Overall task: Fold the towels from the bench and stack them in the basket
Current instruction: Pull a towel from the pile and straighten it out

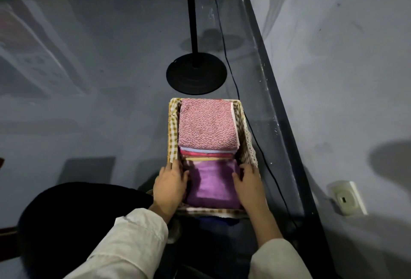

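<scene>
We look down on a wicker basket [248, 143] lined with checked cloth, standing on a grey floor [100, 100]; in its far half lies a stack of folded towels [206, 153], topped by a pink looped towel [206, 123]; in its near half lies a folded purple towel [213, 184], lower than the stack and touching it. The left hand [171, 183] lies along the purple towel's left side, fingers straight and close together, wedged between towel and basket wall; the right hand [249, 184] mirrors it on the right side, fingers flat, thumb resting on the towel's edge; neither curls round the cloth. Cream sleeves [133, 241] cover both forearms. Just beyond the basket stands a black pole [191, 11] on a round black base [196, 74]; a black cable [224, 51] runs down past the base and along the basket's right side, near it. Further right, a dark skirting [287, 123] meets a grey wall [344, 56] bearing a white socket [345, 197]. A rounded black shape [73, 216] fills the lower left; we cannot tell what it is.
</scene>
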Action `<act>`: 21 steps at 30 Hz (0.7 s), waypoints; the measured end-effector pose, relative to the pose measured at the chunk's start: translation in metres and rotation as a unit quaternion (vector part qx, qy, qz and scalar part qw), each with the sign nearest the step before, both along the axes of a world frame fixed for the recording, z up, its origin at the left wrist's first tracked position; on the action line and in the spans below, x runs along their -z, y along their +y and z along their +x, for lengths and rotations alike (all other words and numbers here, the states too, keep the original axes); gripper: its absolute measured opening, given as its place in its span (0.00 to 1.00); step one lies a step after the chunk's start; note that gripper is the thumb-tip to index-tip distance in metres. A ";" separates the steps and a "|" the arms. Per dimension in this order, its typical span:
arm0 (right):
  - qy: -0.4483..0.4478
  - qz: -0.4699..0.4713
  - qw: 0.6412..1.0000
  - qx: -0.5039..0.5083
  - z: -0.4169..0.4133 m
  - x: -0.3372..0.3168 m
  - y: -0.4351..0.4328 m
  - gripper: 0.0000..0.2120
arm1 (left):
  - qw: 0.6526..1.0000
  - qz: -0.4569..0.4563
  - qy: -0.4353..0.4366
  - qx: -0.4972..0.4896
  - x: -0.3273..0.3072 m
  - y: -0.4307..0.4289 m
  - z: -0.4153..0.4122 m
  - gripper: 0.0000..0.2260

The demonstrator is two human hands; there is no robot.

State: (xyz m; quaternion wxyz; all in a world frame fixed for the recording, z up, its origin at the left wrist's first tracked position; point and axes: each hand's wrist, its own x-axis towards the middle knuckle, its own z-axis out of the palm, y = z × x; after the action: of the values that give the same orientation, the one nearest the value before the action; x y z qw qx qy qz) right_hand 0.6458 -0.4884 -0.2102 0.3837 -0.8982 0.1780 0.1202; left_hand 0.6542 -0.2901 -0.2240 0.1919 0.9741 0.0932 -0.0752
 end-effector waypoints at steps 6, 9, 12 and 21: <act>-0.032 -0.023 0.998 -0.051 0.003 -0.009 0.009 0.08 | 0.997 0.040 0.012 0.057 -0.011 0.000 0.002 0.13; -0.071 -0.027 0.993 -0.094 0.011 -0.019 0.024 0.09 | 0.995 0.042 0.017 0.085 -0.025 0.008 0.008 0.13; -0.113 -0.036 0.982 -0.147 0.025 -0.045 0.057 0.10 | 0.994 0.059 0.008 0.089 -0.049 0.030 0.012 0.13; -0.226 -0.012 0.903 -0.365 0.041 -0.129 0.254 0.08 | 0.984 0.134 -0.076 -0.094 -0.156 0.208 -0.056 0.11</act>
State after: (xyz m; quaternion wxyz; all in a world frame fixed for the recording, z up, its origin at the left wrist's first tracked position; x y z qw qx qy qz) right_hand 0.6873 -0.2345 -0.0810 0.3317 -0.9079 -0.2527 0.0435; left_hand 0.5982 -0.0821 -0.0685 0.0720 0.9809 0.1783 0.0307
